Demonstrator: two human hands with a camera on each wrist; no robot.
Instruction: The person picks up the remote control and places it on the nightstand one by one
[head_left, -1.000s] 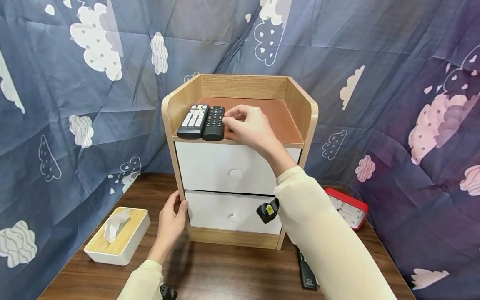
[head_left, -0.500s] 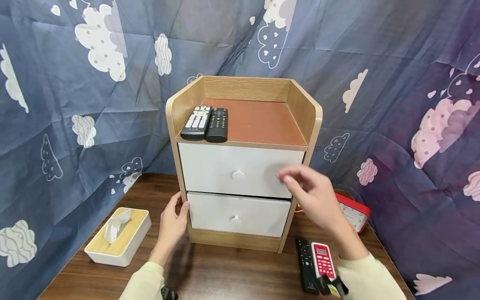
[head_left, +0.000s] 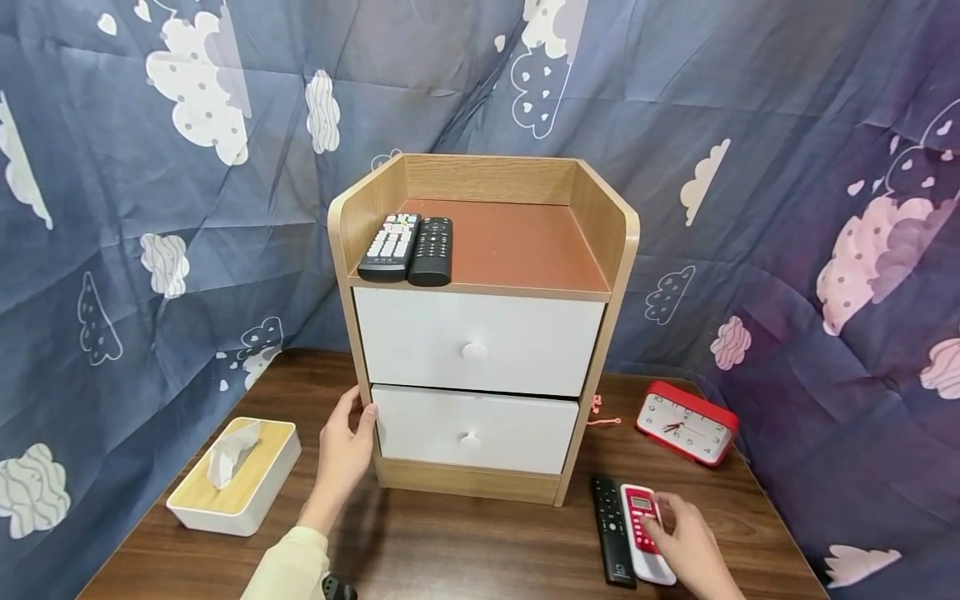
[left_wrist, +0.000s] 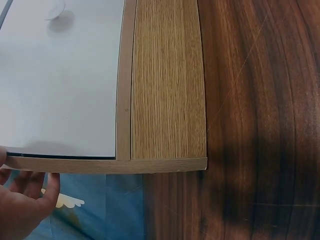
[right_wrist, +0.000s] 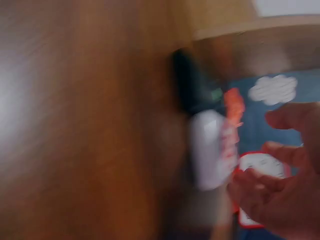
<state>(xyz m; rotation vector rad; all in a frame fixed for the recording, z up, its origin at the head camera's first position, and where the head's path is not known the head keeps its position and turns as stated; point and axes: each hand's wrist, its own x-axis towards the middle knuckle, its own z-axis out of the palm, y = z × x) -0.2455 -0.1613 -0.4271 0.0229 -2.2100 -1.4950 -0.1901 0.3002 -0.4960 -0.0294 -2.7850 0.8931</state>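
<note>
My left hand (head_left: 345, 442) rests at the left side panel of a small wood-and-white cabinet (head_left: 480, 342); its thumb lies at the front edge and its fingers touch the outer side. At the lower right, my right hand (head_left: 690, 542) is over a red-and-white remote control (head_left: 647, 562). Its thumb and fingers are spread apart in the right wrist view, where motion blurs the remote; contact is unclear. A long black remote (head_left: 613, 533) lies alongside. On the cabinet top, a black remote with white buttons (head_left: 389, 248) and an all-black remote (head_left: 431, 254) lie side by side.
A white tissue box (head_left: 255, 496) with a wooden lid stands at the left. Behind the remotes on the right is a red alarm clock (head_left: 687, 423). Small orange-red pieces (head_left: 603, 422) lie near the cabinet's right side. A blue cloud-patterned curtain (head_left: 247, 200) hangs behind.
My right hand has left the all-black remote on the cabinet top and moved down right to the red-and-white remote. The left hand stays at the cabinet side.
</note>
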